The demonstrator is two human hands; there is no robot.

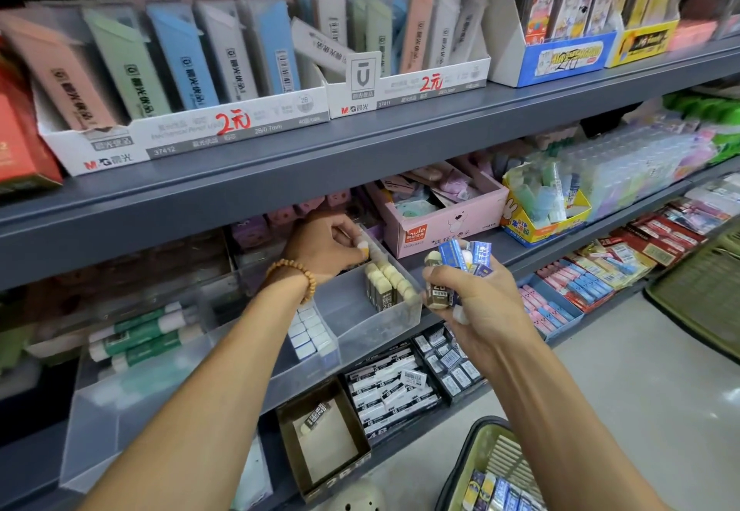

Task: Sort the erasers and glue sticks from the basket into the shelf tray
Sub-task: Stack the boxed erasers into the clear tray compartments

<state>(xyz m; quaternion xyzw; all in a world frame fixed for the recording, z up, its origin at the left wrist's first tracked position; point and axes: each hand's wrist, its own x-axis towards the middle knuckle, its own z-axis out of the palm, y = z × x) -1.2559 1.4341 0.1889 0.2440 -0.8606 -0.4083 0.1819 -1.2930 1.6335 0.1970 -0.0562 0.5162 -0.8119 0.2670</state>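
Observation:
A clear plastic shelf tray (352,334) sits on the middle shelf. A row of black-sleeved 2B erasers (386,288) stands along its right side. My left hand (324,246), with a bead bracelet on the wrist, pinches one cream-tipped eraser (363,248) at the far end of that row. My right hand (476,298) hovers just right of the tray and grips a bunch of erasers (460,266), some blue-sleeved, some black. A green basket (478,466) at the bottom holds more blue erasers (500,492). Green glue sticks (140,334) lie in a clear tray to the left.
White erasers (312,332) fill a narrow compartment beside the tray. A brown box (320,446) with one eraser and boxes of 4B erasers (390,390) sit on the shelf below. A pink box (444,222) stands behind. A second green basket (704,294) is at the right.

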